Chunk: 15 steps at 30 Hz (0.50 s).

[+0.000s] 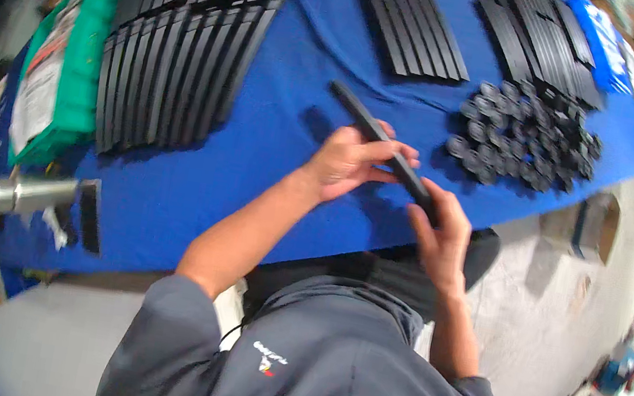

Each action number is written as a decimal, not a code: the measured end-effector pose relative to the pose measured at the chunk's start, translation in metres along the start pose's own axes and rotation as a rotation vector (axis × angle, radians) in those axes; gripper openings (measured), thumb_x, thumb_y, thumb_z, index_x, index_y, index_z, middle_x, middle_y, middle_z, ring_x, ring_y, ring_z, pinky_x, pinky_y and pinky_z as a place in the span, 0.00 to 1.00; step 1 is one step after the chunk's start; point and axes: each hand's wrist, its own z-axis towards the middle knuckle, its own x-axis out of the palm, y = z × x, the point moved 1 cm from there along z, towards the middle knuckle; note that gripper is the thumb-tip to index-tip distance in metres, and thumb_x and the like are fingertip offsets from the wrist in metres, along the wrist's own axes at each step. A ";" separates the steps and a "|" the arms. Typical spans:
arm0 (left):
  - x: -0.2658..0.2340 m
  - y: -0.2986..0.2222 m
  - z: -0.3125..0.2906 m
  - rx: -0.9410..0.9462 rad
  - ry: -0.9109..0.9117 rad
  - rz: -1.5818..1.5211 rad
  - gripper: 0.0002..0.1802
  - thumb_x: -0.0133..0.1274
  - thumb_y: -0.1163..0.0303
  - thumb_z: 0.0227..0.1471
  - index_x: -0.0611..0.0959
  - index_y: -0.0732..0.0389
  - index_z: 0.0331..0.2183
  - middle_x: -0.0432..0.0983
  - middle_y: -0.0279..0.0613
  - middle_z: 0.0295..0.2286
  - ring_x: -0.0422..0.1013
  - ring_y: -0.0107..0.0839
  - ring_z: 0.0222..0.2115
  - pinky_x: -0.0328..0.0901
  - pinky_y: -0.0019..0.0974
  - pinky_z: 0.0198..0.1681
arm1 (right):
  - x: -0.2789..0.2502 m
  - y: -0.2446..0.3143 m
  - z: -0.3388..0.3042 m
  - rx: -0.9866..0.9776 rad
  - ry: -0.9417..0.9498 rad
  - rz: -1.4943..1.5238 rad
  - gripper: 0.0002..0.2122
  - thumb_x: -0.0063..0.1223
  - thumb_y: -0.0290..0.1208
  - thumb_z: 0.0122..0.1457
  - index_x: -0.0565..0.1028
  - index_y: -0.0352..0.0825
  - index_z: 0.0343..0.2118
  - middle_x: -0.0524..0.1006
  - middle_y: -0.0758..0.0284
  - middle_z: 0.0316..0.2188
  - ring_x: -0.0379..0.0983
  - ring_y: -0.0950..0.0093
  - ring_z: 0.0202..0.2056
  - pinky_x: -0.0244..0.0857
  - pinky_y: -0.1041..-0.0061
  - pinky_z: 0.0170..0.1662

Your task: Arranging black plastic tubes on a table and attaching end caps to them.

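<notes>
Both hands hold a long, narrow black bar (358,110) slantwise above the blue cloth. My left hand (346,159) grips it around the middle, thumb on top and fingers beneath. My right hand (444,231) is closed around the near right end and partly hides it. The far end points up and left, free of any hand. Beyond the bar, several similar black strips (414,31) lie side by side. To the right of my hands is a heap of small round black parts (519,139), which look like caps or wheels.
Two rows of black strips (174,76) cover the table's left side, beside a green crate (87,70). A silver cylindrical object (35,195) sits at the near left corner. More strips (537,38) and a blue package (602,44) lie far right. A box (594,228) stands beyond the table edge.
</notes>
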 end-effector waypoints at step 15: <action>-0.016 0.003 0.001 0.066 0.114 0.005 0.11 0.52 0.75 0.59 0.74 0.58 0.44 0.77 0.55 0.44 0.72 0.52 0.49 0.71 0.52 0.52 | -0.006 -0.001 0.002 0.312 0.089 0.439 0.17 0.62 0.33 0.54 0.76 0.30 0.45 0.75 0.64 0.25 0.72 0.72 0.26 0.67 0.72 0.31</action>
